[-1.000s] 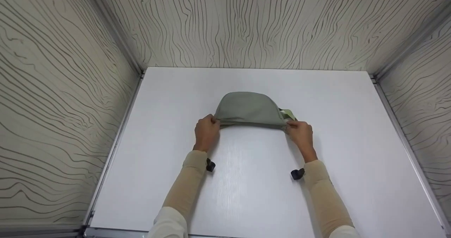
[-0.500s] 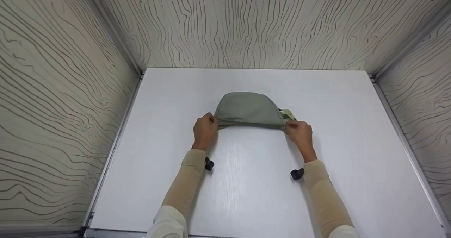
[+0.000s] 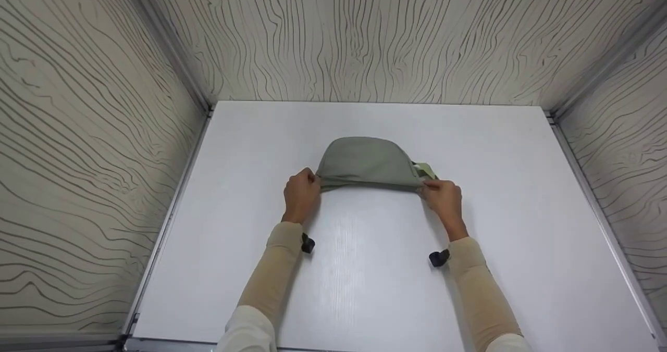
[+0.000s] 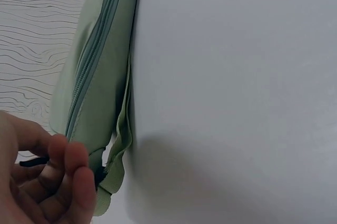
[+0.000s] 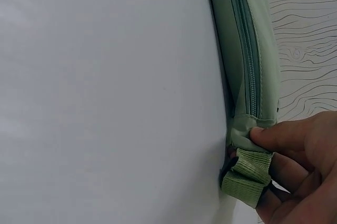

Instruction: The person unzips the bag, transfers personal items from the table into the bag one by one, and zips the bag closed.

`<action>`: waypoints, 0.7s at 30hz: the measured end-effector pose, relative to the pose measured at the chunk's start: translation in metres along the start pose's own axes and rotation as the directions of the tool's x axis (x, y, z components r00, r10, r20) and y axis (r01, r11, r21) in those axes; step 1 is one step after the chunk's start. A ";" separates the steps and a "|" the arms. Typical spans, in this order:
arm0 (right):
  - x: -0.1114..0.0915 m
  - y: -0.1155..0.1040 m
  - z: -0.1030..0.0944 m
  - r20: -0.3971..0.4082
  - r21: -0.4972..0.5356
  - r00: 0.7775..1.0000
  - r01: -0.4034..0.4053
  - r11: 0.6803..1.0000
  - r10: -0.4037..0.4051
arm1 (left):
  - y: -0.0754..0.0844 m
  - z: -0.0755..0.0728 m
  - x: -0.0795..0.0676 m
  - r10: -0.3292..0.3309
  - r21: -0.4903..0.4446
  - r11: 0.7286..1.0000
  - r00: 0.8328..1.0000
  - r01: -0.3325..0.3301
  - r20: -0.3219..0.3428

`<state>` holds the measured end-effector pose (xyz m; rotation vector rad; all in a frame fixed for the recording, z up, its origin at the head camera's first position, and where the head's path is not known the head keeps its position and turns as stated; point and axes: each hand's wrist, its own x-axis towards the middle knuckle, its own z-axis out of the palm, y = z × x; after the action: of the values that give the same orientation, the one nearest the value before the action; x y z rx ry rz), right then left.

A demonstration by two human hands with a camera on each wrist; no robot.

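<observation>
A sage-green waist bag [image 3: 365, 159] lies on the white table with its curved side away from me. Its zipper [image 4: 87, 79] runs along the near edge, and the teeth look meshed where they show. At the bag's left end my left hand [image 3: 302, 195] pinches at the end of the zipper; a small black tab [image 4: 34, 162] sticks out between the fingers. My right hand [image 3: 444, 201] grips the right end of the bag, the thumb pressed on the fabric corner. Beside those fingers is a folded light-green webbing strap [image 5: 247, 176].
The white table [image 3: 354, 289] is bordered by wood-grain patterned walls [image 3: 359, 39] at the back and both sides. Grey metal rails [image 3: 172, 45] run along the corners and table edges. A black wrist camera [image 3: 439, 258] sits on each wrist.
My left hand has shifted slightly left along the bag's near edge. The right hand holds its place, and the bag stays nearly still.
</observation>
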<state>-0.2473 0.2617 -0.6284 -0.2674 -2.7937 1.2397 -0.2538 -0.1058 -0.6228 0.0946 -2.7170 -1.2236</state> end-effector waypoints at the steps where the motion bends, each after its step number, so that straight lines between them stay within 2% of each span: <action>1: 0.000 0.000 0.000 0.001 0.006 1.000 -0.007 1.000 0.007 | 0.000 0.000 0.000 0.002 0.000 1.000 1.000 -0.002 0.000; 11: -0.002 -0.003 -0.001 0.013 0.062 0.999 -0.038 0.997 0.037 | -0.002 -0.001 0.002 -0.011 -0.007 1.000 1.000 0.011 0.004; 21: -0.002 -0.001 0.003 -0.023 0.011 1.000 0.002 1.000 -0.002 | -0.002 -0.003 -0.001 0.013 0.008 1.000 1.000 -0.013 0.003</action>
<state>-0.2455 0.2587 -0.6299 -0.2760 -2.7663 1.2430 -0.2524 -0.1094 -0.6229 0.0756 -2.7210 -1.2109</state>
